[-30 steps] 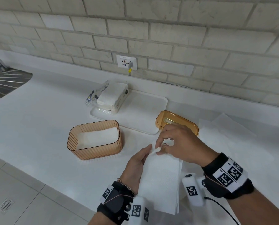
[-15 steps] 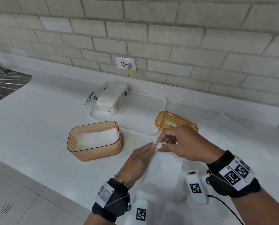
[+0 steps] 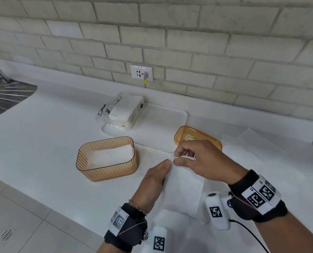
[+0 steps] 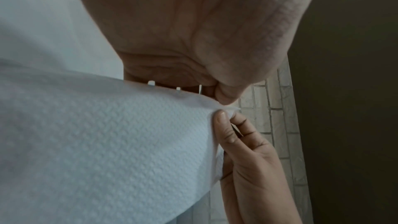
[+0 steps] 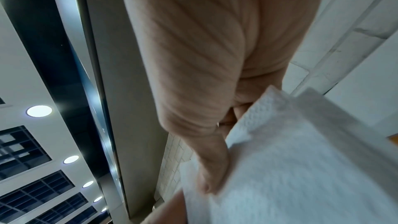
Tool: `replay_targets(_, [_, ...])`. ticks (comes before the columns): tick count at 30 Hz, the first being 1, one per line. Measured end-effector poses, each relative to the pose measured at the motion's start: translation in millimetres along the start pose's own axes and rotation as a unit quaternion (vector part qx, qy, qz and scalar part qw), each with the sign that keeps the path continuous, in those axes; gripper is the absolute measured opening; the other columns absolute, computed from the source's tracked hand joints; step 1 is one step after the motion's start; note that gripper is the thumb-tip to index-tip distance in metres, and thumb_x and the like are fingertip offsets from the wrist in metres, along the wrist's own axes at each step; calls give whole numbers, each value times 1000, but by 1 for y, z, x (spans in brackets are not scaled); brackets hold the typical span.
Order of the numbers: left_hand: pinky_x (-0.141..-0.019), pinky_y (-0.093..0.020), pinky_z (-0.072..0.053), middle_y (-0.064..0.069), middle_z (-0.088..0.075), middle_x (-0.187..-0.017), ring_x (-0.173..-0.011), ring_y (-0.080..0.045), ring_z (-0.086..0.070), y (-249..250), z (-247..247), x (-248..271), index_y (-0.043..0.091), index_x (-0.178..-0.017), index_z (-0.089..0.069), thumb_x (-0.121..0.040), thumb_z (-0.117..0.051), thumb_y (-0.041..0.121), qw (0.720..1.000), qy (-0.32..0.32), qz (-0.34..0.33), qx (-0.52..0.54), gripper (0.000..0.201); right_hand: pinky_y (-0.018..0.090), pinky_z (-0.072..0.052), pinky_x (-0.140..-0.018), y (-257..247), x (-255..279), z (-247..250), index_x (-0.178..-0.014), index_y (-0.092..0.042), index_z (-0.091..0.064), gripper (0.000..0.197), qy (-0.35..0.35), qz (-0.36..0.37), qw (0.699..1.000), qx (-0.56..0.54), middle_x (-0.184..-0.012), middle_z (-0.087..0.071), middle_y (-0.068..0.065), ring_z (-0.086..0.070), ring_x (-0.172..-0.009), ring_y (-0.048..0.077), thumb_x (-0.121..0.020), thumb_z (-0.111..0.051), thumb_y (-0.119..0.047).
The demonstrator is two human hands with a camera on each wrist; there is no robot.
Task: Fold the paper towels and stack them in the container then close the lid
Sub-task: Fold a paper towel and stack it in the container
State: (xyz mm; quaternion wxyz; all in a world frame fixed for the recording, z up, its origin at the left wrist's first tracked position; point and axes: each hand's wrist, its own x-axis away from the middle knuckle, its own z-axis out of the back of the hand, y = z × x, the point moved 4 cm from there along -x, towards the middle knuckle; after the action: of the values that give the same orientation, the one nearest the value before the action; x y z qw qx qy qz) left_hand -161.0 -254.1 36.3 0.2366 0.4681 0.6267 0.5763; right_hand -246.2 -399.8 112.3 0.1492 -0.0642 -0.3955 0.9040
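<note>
White embossed paper was all I had between my fingers: the paper towel [image 3: 184,192] hung folded lengthwise, its top corner pinched by my right hand [image 3: 205,161] and met there by the thumb and fingertips of my left hand [image 3: 155,177], which also pinched that edge. The lower end draped toward more loose sheets [image 3: 257,152] on the counter [image 3: 42,128].

The ribbed amber container [image 3: 106,158] stood at ten o'clock from my hands, one folded towel already lying flat inside it. Its amber lid [image 3: 197,136] lay at twelve o'clock, just behind my right knuckles, beside the white tray [image 3: 161,128] that carried the opened pack of towels [image 3: 126,110].

What worried me was the grip. I judged that with both hands crowded on one small corner, a slight opposite pull could tear the thin sheet or let the layers slide apart, so the fold would open. The hanging end could also have caught the loose sheets below and dragged them. And a wide swing toward the container might have nudged the lid off its spot.
</note>
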Motion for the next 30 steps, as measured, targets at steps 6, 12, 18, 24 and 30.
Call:
replay_targets(6, [-102,-42,-56,-2,-77,-122,-119,-24,-70,0,-4,0,30,-122,-74,-104,-61,39,997,-6,-44,-55,24,7,-45,-76,1,0,-5,-94,-24,-78,11,46,15,999,-7,-89,-75,-13,-65,-87,-3,-87,-85,-26])
replay_targets(12, [-88,-45,-57,-14,-77,-113,-101,-27,-72,-4,-1,-3,12,-115,-74,-101,-69,23,999,43,-30,6,19,17,-52,-88,13,3,-6,-116,-35,-72,49,117,-14,991,-70,-110,-73,-20,-66,-105,1,-72,-93,-40])
replay_targets(18, [-101,-54,-56,-22,-74,-123,-116,-41,-70,-3,7,-4,3,-129,-67,-101,-65,19,979,90,10,183,33,37,-57,-103,32,21,-17,-140,-33,-57,66,2,-153,949,-277,-131,-71,-10,-71,-116,9,-81,-78,-52])
replay_targets(24, [-96,-56,-58,-32,-70,-123,-109,-45,-70,-8,4,-10,-4,-128,-62,-90,-81,16,976,103,16,189,46,29,-50,-108,18,25,-38,-138,-29,-58,31,-69,-114,949,-286,-133,-70,-15,-63,-126,0,-110,-47,-39])
replay_targets(30, [-98,-61,-56,-31,-71,-122,-113,-50,-69,-16,1,-16,-2,-126,-67,-77,-91,14,979,86,63,174,57,29,-42,-114,28,16,-51,-140,-28,-44,68,-92,-159,960,-210,-138,-58,-21,-52,-129,-7,-93,-46,-78])
